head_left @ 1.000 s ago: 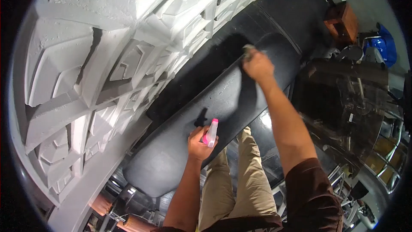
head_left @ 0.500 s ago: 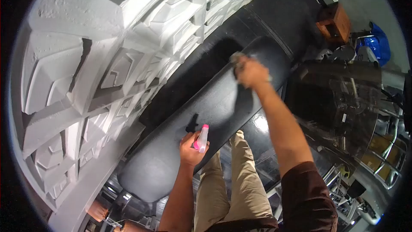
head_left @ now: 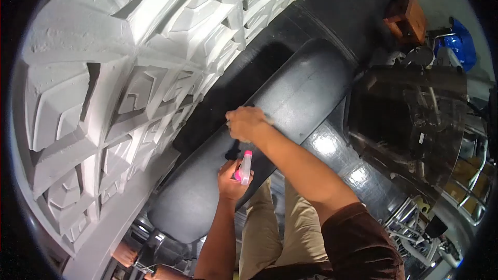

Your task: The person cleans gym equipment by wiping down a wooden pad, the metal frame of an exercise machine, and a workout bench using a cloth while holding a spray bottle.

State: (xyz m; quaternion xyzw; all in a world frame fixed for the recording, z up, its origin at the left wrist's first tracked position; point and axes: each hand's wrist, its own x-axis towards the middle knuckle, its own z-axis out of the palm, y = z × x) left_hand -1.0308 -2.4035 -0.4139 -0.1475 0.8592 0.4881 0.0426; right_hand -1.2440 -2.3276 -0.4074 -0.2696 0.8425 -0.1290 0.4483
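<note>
A long, padded black bench (head_left: 311, 83) with rounded ends stretches diagonally below me. Over its near part, my left hand (head_left: 231, 184) is closed round a spray bottle (head_left: 246, 170) with a clear body and pink parts. My right hand (head_left: 248, 123) is on the bench's far edge, just beyond the bottle, its fingers curled down. A greyish rag-like thing showed at these fingers a moment ago; the hand now mostly covers it. The bottle's dark shadow falls on the black padding between the two hands.
A white relief wall (head_left: 119, 88) with angular shapes runs along the left. A dark glossy panel (head_left: 384, 109) and metal frames (head_left: 415, 233) stand to the right. Farther back are a wooden box (head_left: 407, 21) and a blue chair (head_left: 459, 49).
My right hand has swept from the bench's far right portion toward me and to the left, close to the bottle. My left hand stays nearly still with the bottle.
</note>
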